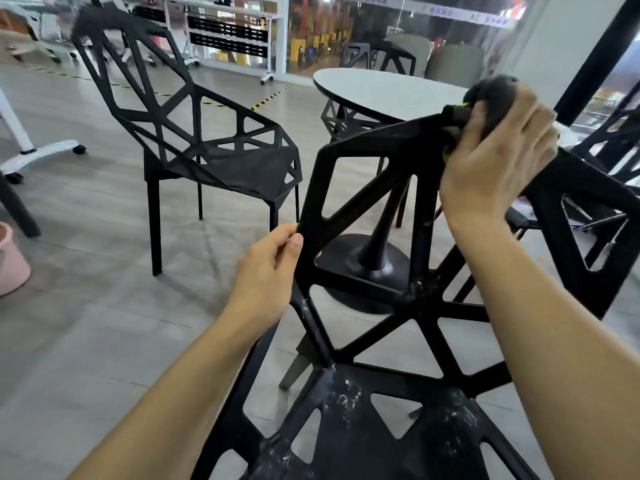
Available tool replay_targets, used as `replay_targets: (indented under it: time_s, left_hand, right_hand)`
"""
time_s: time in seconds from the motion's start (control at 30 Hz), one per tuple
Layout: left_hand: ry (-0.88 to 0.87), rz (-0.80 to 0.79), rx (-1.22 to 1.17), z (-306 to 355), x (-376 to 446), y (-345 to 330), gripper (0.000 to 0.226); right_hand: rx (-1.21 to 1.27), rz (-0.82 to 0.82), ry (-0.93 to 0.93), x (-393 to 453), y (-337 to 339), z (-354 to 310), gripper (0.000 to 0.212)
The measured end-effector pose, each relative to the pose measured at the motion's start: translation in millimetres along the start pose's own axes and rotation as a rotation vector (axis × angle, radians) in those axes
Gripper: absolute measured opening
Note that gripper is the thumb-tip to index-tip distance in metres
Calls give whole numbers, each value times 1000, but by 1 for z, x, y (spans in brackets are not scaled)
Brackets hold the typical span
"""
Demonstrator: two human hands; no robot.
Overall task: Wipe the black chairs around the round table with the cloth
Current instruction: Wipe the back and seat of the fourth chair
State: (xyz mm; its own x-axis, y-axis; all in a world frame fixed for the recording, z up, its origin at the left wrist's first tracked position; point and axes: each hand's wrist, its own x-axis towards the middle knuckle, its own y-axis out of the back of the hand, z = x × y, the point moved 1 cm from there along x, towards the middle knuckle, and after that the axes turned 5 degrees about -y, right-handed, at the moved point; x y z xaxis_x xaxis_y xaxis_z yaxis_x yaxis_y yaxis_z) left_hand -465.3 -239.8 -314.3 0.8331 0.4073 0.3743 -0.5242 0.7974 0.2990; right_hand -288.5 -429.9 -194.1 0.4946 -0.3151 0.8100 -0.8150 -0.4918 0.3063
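A black lattice chair (367, 341) stands right in front of me, its seat flecked with white dust. My left hand (270, 268) pinches the left edge of its backrest. My right hand (498, 157) grips a dark cloth (495, 98) with a green trim and presses it on the top rail of the backrest. Behind the chair stands the round white table (388, 91) on a black pedestal. A second black chair (207, 140) stands to the left on the floor. A third black chair (599, 188) shows at the right edge.
A pink bucket (10, 265) sits at the far left. White wheeled table legs (38, 150) stand behind it. More chairs (398, 57) stand beyond the round table. Open grey floor lies at the lower left.
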Motion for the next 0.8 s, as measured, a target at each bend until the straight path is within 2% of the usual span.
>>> replay_targets:
  time_s: [0.2,0.3,0.4,0.47,0.6,0.73,0.8]
  left_hand:
    - [6,18,-21,2,0,-2,25]
    - [24,61,-45,2,-1,-6,28]
    - [48,88,-72,0,1,-9,24]
    - [48,89,-76,0,3,-11,23]
    - [34,80,-54,-3,11,-18,29]
    - [70,96,-53,-1,11,-24,24]
    - [77,101,-61,1,10,-23,28]
  right_hand:
    - [326,-206,425,-93,-2,-54,46]
    - [277,-189,702,-115,3,-59,48]
    - [161,-134,936,-91,0,-43,47]
    - [86,-127,904,-60,-5,-24,51]
    - [73,-143,624,-26,-6,1,48]
    - [210,-195,347,-66,-10,-11,50]
    - [261,-254,369,-111,-10,-19,50]
